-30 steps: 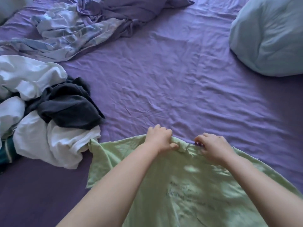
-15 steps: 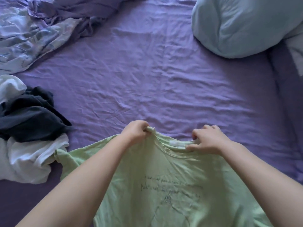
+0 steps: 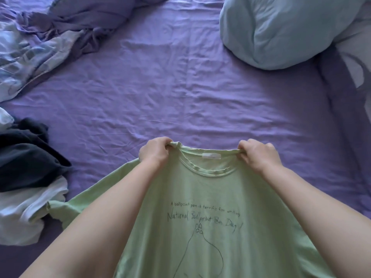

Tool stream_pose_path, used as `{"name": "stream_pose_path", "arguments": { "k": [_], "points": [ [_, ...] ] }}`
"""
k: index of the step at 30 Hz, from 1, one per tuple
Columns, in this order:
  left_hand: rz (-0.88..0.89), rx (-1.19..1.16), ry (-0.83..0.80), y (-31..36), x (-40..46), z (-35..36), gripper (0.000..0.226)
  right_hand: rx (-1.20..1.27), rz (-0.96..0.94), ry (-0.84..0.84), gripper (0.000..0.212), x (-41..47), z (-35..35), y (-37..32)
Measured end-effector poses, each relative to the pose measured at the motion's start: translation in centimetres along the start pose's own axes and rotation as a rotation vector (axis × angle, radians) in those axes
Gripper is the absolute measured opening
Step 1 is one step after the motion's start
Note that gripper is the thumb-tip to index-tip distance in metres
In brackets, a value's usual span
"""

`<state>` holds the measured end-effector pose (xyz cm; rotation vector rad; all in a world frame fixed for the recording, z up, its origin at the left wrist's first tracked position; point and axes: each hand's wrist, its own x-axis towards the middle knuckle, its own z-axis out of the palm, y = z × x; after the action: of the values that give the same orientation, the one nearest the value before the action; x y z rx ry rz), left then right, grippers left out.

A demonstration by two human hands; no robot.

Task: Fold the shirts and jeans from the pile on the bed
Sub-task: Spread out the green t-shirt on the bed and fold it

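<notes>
Head camera: left hand (image 3: 154,153) and right hand (image 3: 259,155) pinch the shoulders of a green T-shirt (image 3: 202,201) with curled fingers, held print-up over the purple bed (image 3: 180,87); level, taut shoulders should lay it flat.

Low in the frame, the left hand (image 3: 154,154) and right hand (image 3: 259,155) pinch the shoulders of a light green T-shirt (image 3: 200,197), print facing up, over the purple bed (image 3: 180,87). A clothes pile (image 3: 26,177) lies at left, a pale blue pillow (image 3: 281,31) upper right.

Green shirt (image 3: 210,197): soft matt knit cloth (ribbed collar). Purple bedsheet (image 3: 180,87): thin creased cloth, faint sheen.
</notes>
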<state>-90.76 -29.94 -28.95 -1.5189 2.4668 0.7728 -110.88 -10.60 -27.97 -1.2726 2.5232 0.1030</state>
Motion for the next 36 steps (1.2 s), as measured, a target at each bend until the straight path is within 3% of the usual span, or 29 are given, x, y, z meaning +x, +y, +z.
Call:
{"name": "stream_pose_path", "arguments": {
  "k": [4,7,12,16,19,22,25,29,34,36],
  "points": [
    [0.034,0.006,-0.060,0.1,0.9,0.1,0.017,0.146,0.037,-0.076,0.032,0.3,0.7,0.7],
    [0.016,0.006,-0.074,-0.3,0.4,0.1,0.027,0.261,0.092,-0.092,0.047,-1.0,1.2,1.5],
    [0.074,0.242,0.031,0.0,-0.4,0.7,0.022,0.192,0.032,-0.060,0.040,-2.0,1.9,2.5],
    [0.012,0.305,0.173,0.3,-0.5,1.9,0.021,0.139,0.141,0.104,0.035,-1.0,1.7,1.8],
    [0.149,0.352,0.302,0.0,-2.9,4.3,0.059,0.046,-0.011,0.335,0.044,-2.1,3.2,-1.4],
    [0.286,0.317,0.340,-0.7,-7.2,7.1,0.080,0.095,-0.192,0.304,0.044,-5.0,5.5,-6.9],
    [0.233,0.236,0.326,-2.6,-10.7,8.1,0.065,0.093,-0.377,0.179,0.050,-6.7,7.5,-11.2],
    [0.212,0.309,0.242,-6.8,-11.9,7.9,0.058,-0.042,-0.585,0.129,0.050,-5.6,8.8,-13.2],
    [0.170,0.374,0.150,-11.4,-11.2,5.1,0.054,-0.113,-0.415,0.146,0.064,-1.0,7.1,-16.0],
    [0.080,0.380,0.157,-12.7,-11.4,3.8,0.052,-0.125,-0.472,0.204,0.060,-0.3,6.2,-18.8]
  ]
}}
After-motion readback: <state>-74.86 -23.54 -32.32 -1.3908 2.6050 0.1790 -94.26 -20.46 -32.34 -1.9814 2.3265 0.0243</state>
